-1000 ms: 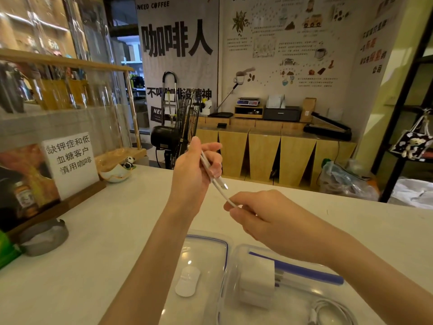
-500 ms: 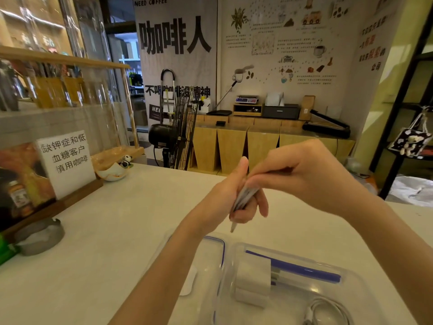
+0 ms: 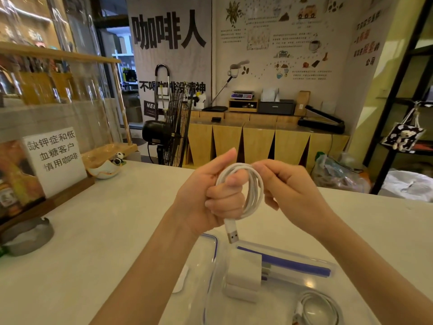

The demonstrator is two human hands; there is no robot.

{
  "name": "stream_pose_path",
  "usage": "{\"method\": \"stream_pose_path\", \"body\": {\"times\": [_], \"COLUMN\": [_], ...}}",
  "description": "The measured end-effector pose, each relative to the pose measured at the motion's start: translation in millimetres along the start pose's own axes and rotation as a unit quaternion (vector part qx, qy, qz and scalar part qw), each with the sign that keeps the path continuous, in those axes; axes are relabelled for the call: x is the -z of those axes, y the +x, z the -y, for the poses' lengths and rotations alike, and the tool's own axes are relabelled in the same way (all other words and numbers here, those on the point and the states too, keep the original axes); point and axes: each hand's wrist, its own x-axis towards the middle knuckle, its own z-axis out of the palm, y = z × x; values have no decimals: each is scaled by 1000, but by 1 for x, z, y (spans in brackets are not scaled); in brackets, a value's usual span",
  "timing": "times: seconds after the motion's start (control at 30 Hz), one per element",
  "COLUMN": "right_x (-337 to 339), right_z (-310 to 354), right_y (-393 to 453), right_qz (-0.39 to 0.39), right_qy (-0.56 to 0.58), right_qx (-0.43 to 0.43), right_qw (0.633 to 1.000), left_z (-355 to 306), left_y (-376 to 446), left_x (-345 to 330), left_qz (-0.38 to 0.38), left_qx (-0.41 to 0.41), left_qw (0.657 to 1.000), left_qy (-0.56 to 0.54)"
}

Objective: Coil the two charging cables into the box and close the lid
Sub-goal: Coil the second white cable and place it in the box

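Observation:
A white charging cable (image 3: 254,191) is wound in several loops around the fingers of my left hand (image 3: 210,195), with its USB plug hanging down. My right hand (image 3: 288,186) pinches the top of the coil from the right. Both hands hover above the white table. Below them sits a clear plastic box (image 3: 293,299) with a blue-edged rim. Inside it lie a white charger block (image 3: 244,270) and a second coiled white cable (image 3: 316,308). The clear lid (image 3: 199,266) lies flat just left of the box.
A sign on a wooden stand (image 3: 55,158) and a grey ashtray (image 3: 25,235) sit at the table's left. A small white bowl (image 3: 104,168) stands at the far left edge. A black fan (image 3: 168,134) and wooden counters are beyond the table.
The cable went from a straight end held between my hands to a full coil around my left fingers. My right hand wound it and now rests at the coil's top.

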Motion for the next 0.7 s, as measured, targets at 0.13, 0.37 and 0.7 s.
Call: {"method": "stream_pose_path", "body": {"times": [0.13,0.37,0.7], "right_x": [-3,3,18], "right_z": [-2,-5,-13], "right_y": [-8,-21,-21], "right_qz": [22,39,-52], "right_qy": [72,-27,-79], "right_qx": [-102,-108,-120], "right_qw": [992,993,988], "left_z": [1,13,33], "left_y": [1,5,22], "left_x": [0,1,1], "left_qz": [-26,-244,-396], "left_qx": [-9,-8,-106], "left_qw": [999,946,769], "left_qy": [-36,211,490]}}
